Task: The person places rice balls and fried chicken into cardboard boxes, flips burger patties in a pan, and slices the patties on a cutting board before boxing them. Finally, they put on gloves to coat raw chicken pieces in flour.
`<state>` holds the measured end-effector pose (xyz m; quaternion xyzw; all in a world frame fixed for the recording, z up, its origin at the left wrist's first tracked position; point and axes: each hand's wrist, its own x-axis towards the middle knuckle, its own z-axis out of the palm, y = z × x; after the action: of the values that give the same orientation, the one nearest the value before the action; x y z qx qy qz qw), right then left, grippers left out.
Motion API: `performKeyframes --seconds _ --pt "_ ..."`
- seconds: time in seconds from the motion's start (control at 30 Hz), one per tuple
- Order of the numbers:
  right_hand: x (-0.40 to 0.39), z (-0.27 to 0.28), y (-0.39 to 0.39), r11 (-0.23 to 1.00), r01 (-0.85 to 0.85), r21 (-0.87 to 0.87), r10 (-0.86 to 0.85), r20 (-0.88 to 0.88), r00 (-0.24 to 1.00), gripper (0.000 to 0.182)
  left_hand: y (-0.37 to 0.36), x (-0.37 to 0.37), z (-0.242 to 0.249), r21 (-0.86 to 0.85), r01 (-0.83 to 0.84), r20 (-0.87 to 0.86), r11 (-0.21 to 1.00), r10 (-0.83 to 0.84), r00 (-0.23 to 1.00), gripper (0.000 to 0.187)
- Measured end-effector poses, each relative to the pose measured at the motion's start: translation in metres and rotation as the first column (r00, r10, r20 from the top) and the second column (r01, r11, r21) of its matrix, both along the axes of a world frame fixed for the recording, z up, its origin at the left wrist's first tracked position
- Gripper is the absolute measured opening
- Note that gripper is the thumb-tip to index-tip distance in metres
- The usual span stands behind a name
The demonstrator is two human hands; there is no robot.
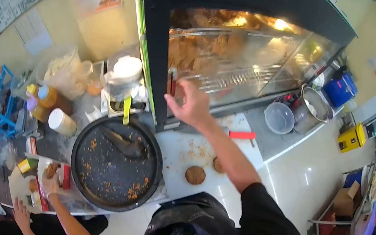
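- Nearest the camera: black shirt (272, 226) of the wearer; its right sleeve leads to a bare forearm (233, 157) reaching up and across. Own left hand not seen.
- Far left: one hand (50, 186) at food in a red-and-white box (67, 178), another hand (22, 215) just below; both judged a co-worker's, from their placing.
- Rightward: white bottle (62, 123), then round black pan (112, 167), crumbs over its base, dark scoop (132, 148) lying in it.
- Centre: right hand (192, 104) unclenched, thumb parted from bent fingers, just beside the handle (172, 81) of the display cabinet (154, 37); contact cannot be told. Browned food (183, 54) sits behind the glass.
- Step in hand (judgement): working the cabinet by its handle; opening or shutting, unclear. A secure hold calls for fingers closed round the handle.
- Below the hand: white cutting board (169, 176), one brown patty (195, 175) in full view, second patty (218, 165) partly behind the forearm.
- Far right: translucent tub (278, 125) beside metal pot (303, 123).
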<state>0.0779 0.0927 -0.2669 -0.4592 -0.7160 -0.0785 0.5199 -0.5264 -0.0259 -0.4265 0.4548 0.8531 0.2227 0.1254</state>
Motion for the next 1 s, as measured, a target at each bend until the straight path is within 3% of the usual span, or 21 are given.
performKeyframes --seconds 0.03,0.1,0.2,0.3,0.33,0.37,0.43,0.47,0.5,0.57,0.6,0.63,0.67,0.77,0.87,0.97,1.0 --pt "-0.013 -0.007 -0.002 0.999 -0.006 -0.032 0.005 -0.027 1.000 0.024 -0.008 0.024 0.028 0.054 -0.069 0.068 0.996 0.065 0.996 0.048" --pt "-0.019 -0.014 0.005 0.996 -0.032 0.081 0.038 -0.081 0.996 0.019 -0.023 0.077 0.087 -0.007 -0.095 -0.064 0.995 0.095 0.993 0.050" --pt "-0.008 -0.017 0.017 0.978 -0.092 0.188 0.108 -0.076 0.991 0.014 -0.044 0.055 0.054 0.358 0.037 -0.134 0.933 0.012 0.991 0.050" --pt "-0.003 -0.013 0.019 0.978 -0.075 0.194 0.082 -0.031 0.996 0.020 -0.062 0.106 0.066 0.535 -0.067 0.134 0.842 -0.006 0.991 0.052" --pt "0.001 -0.010 0.018 0.982 -0.057 0.182 0.060 -0.010 0.998 0.021 -0.070 0.176 0.115 0.441 -0.109 0.171 0.891 0.035 0.985 0.056" --pt "0.006 -0.007 0.020 0.983 -0.040 0.176 0.039 0.011 0.999 0.021 -0.073 0.173 0.090 0.579 0.130 -0.155 0.805 -0.048 0.987 0.060" --pt "0.024 -0.009 0.021 0.987 -0.016 0.163 0.024 -0.046 0.999 0.020 -0.080 0.218 0.076 0.691 -0.061 0.248 0.720 -0.158 0.956 0.060" --pt "0.038 -0.009 0.020 0.990 -0.006 0.142 0.015 -0.060 0.998 0.020 -0.082 0.253 0.085 0.713 0.211 -0.114 0.669 -0.187 0.976 0.059" --pt "0.052 -0.011 0.016 0.994 -0.009 0.111 0.017 -0.073 0.997 0.020 -0.080 0.288 0.092 0.624 0.465 -0.458 0.627 -0.188 0.869 0.058" --pt "0.089 -0.016 0.013 0.997 -0.047 0.068 0.050 -0.044 0.998 0.018 -0.071 0.398 0.121 0.631 0.485 -0.535 0.605 -0.114 0.837 0.062" --pt "0.106 -0.014 0.015 0.986 -0.065 0.154 0.076 -0.066 0.995 0.014 -0.070 0.425 0.119 0.546 0.470 -0.549 0.694 -0.128 0.826 0.066" --pt "0.121 -0.016 0.013 0.994 -0.051 0.095 0.059 -0.078 0.995 0.014 -0.058 0.449 0.124 0.502 0.533 -0.577 0.681 -0.195 0.793 0.071" --pt "0.135 -0.016 0.014 0.994 0.061 0.092 -0.060 -0.013 0.998 0.015 -0.051 0.468 0.119 0.486 0.547 -0.586 0.681 -0.210 0.782 0.073" --pt "0.182 -0.009 0.009 0.999 -0.029 -0.042 0.024 -0.113 0.993 0.014 -0.015 0.509 0.104 0.645 0.608 -0.542 0.463 -0.283 0.791 0.083" --pt "0.223 -0.013 0.008 0.999 0.010 -0.052 -0.016 -0.106 0.994 0.014 0.008 0.552 0.096 0.811 0.430 -0.328 0.396 -0.301 0.895 0.082" --pt "0.254 -0.013 0.003 0.992 0.121 -0.038 -0.125 -0.106 0.986 0.015 0.018 0.572 0.106 0.633 0.626 -0.433 0.455 -0.463 0.774 0.079" --pt "0.263 -0.015 0.001 0.987 0.151 -0.045 -0.156 -0.135 0.978 0.016 0.026 0.579 0.101 0.650 0.644 -0.455 0.403 -0.472 0.755 0.075"
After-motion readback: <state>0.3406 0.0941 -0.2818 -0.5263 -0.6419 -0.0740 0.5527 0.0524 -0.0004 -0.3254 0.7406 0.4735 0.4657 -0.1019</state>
